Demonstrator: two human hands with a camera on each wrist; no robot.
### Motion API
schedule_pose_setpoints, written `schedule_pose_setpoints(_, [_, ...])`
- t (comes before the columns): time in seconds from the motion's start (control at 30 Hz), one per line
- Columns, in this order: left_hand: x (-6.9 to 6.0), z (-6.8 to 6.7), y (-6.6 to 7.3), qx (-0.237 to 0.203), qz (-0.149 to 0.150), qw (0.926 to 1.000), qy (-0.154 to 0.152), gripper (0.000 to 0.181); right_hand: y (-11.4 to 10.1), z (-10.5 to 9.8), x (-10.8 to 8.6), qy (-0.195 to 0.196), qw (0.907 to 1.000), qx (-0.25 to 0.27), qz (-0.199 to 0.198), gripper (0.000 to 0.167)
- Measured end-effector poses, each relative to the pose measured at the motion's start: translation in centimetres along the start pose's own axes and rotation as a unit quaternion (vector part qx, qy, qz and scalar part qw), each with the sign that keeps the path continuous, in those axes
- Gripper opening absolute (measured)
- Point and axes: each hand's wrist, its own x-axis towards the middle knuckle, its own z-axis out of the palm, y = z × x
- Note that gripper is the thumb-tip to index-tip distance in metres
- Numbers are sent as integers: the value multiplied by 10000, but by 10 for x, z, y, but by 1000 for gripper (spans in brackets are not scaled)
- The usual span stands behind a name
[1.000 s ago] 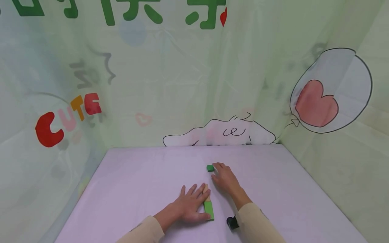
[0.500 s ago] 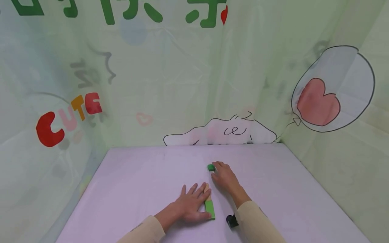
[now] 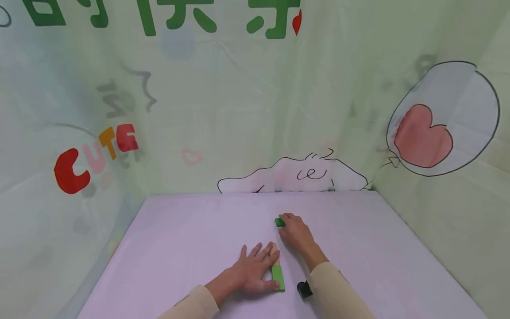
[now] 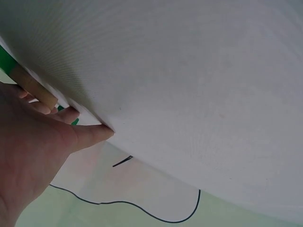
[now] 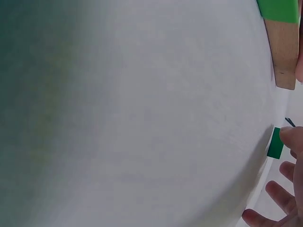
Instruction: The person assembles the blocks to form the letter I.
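A long, flat block with a bright green part [image 3: 278, 279] and a bare wood part lies on the table in the head view. My left hand [image 3: 253, 271] rests on it with fingers spread and straight, the thumb on its green part and a finger across the wood. Its bare wood part [image 5: 285, 54] shows at the top right of the right wrist view. Farther off, beyond the wood end, sits a small dark green block [image 3: 280, 222]. My right hand [image 3: 295, 231] pinches this small block between thumb and fingertips; the thumb shows against it in the right wrist view.
Both hands work over a pale lilac tabletop [image 3: 191, 235]. A black device [image 3: 304, 289] is at the right wrist. A printed cloth curtain [image 3: 247, 110] stands behind the table and along both sides.
My right thumb and fingers have come in around the small green block, covering more of it. The left hand stays on the long block. The head view has shifted slightly.
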Motion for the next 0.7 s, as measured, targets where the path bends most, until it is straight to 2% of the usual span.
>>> schedule_pose_setpoints(0.37, [1, -5, 2, 85, -8, 10000, 32, 85, 2, 1, 12, 41, 9998, 109, -135, 47])
schedule_pose_setpoints(0.7, [0, 1, -1, 119, 0, 9999, 48, 84, -3, 0, 15, 48, 9999, 103, 35, 42])
